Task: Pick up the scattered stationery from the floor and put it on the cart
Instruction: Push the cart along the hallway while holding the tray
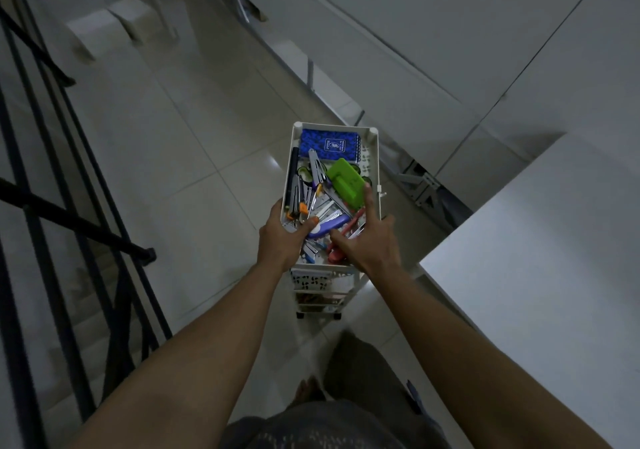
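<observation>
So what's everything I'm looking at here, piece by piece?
White plastic rolling cart: one, white, on the tiled floor in the middle, top tray full.
Blue patterned spiral notebook: one, blue, far end of the top tray.
Green plastic flat block: one, bright green, right side of the tray.
Purple and white stapler: one, near end of the tray, between the hands.
Metal clips and pens: many, silver, orange and black, piled on the left of the tray.
White table: one, right of the cart.
Black railing: one, far left.
Left hand: grips the tray's near-left corner.
Right hand: fingers spread, over the tray's contents.
</observation>
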